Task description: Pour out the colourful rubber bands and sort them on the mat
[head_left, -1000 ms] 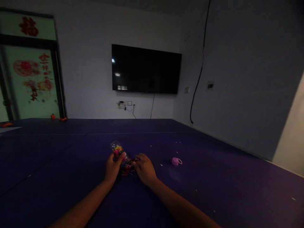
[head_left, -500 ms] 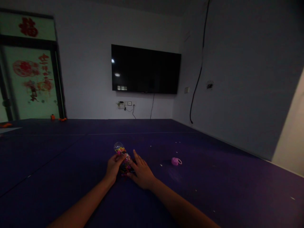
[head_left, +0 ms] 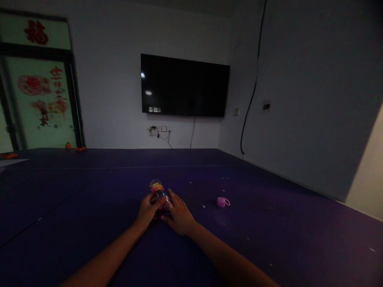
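My left hand (head_left: 147, 211) is closed round a clear plastic bottle (head_left: 156, 185) with small bright pieces inside, mostly yellow, pink and orange at its far end. The bottle lies tilted, its rounded end pointing away from me. At the near end, my right hand (head_left: 180, 217) rests with thumb and fingers apart, curved about the bottle's mouth. A few small dark and coloured pieces show between the two hands; their kind is too dim to make out. A pink cap with a ring loop (head_left: 221, 202) lies to the right of my right hand.
A dark purple surface (head_left: 89, 223) stretches to the walls, with small white scraps (head_left: 204, 206) scattered on it. Orange objects (head_left: 68, 146) stand at the far left by the door. A television (head_left: 185, 85) hangs on the back wall, and a black cable (head_left: 249, 107) runs down the right wall.
The bottle and my left hand have moved rightward, towards my right hand. My right hand's fingers have spread from a bent grasp, and fewer loose pieces show between the hands.
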{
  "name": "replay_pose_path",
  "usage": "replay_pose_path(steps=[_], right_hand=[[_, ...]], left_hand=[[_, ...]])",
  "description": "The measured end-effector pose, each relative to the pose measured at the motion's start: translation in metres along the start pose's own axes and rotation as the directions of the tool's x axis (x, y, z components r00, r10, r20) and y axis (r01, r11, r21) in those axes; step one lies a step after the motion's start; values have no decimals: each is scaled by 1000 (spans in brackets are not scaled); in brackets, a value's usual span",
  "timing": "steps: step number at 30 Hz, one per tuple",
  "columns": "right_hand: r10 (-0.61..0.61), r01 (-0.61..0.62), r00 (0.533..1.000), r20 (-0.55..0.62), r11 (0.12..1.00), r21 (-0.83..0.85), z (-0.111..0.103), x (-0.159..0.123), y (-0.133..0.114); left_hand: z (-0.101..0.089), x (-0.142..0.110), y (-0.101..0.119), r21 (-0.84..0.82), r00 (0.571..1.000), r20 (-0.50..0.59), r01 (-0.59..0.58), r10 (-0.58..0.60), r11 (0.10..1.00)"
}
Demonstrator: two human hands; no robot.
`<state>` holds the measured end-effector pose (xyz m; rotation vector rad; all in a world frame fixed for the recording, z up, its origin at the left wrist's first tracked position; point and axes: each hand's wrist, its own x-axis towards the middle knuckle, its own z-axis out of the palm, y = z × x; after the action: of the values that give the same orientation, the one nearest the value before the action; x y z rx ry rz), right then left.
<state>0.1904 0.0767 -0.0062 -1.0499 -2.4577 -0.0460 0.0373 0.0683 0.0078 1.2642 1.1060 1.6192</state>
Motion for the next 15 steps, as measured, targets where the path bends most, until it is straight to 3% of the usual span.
replay_pose_path(steps=[9, 15], right_hand=[[45, -47, 997, 69, 999, 27, -2, 0, -2], [51, -54, 995, 87, 998, 35, -1, 1, 0]], left_hand=[[-5, 6, -6, -33, 984, -177, -33, 26, 999], [-8, 4, -2, 108, 971, -218, -80, 102, 991]])
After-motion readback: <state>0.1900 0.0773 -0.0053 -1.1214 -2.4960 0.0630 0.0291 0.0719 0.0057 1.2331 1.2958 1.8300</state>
